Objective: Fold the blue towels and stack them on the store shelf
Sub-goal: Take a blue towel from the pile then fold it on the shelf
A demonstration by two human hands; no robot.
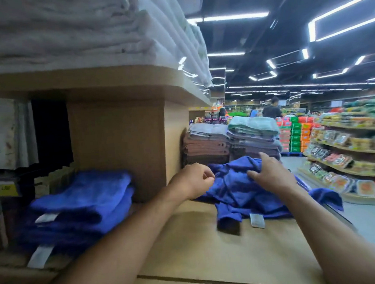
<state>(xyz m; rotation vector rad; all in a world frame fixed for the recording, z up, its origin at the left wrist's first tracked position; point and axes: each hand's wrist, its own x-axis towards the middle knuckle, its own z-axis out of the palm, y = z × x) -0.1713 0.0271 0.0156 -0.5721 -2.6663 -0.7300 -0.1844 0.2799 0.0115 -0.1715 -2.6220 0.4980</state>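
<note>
A crumpled blue towel is spread unfolded on the wooden shelf, towards its right side, with one corner draped over the right-hand edge and a white label turned up at the near hem. A raised bunch of the cloth is gripped by the right hand, fingers curled over the top and thumb pressed in from the left. The left hand is held at the towel's left edge with its fingers curled in (whether any cloth is pinched between them cannot be told). To the left, beside a wooden upright, a stack of folded blue towels is seen lying on the same shelf. White towels are piled on the shelf above. Brown and grey towel stacks are set behind the hands, and grocery shelves are lined up at the right.
</note>
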